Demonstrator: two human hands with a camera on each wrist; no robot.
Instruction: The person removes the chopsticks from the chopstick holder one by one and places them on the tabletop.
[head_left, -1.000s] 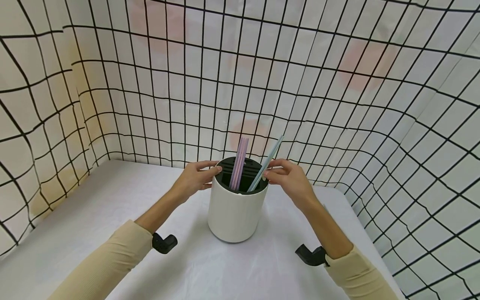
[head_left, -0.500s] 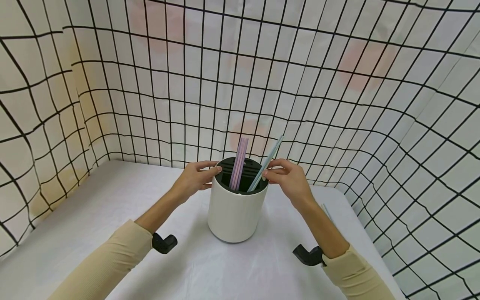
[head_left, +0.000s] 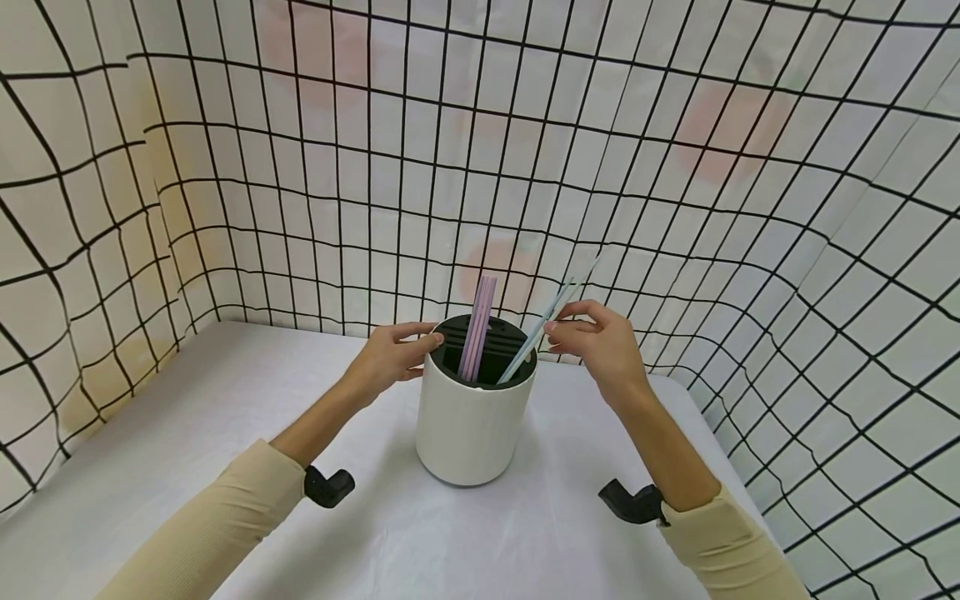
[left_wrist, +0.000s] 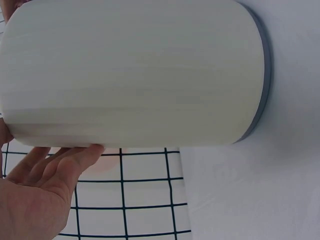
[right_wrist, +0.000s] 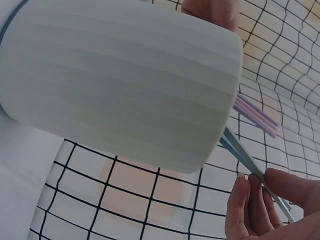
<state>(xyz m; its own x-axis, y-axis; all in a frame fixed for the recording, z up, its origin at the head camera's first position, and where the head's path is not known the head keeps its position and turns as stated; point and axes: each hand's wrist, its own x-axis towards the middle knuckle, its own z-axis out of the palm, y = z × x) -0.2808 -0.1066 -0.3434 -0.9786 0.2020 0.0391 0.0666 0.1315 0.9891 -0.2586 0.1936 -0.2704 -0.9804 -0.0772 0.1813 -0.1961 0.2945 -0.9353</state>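
Straws are coming out of the white holder [head_left: 476, 421]: half a second ago the right hand sat low at the rim, and now it has risen, drawing the pale blue straws [head_left: 542, 330] partway up and out. On the left, the left hand [head_left: 390, 358] steadies the holder, fingers laid fairly straight against its wall. Pink straws [head_left: 477, 328] stand in the middle slot. The right hand [head_left: 606, 345] pinches the blue ones between thumb and fingertips.
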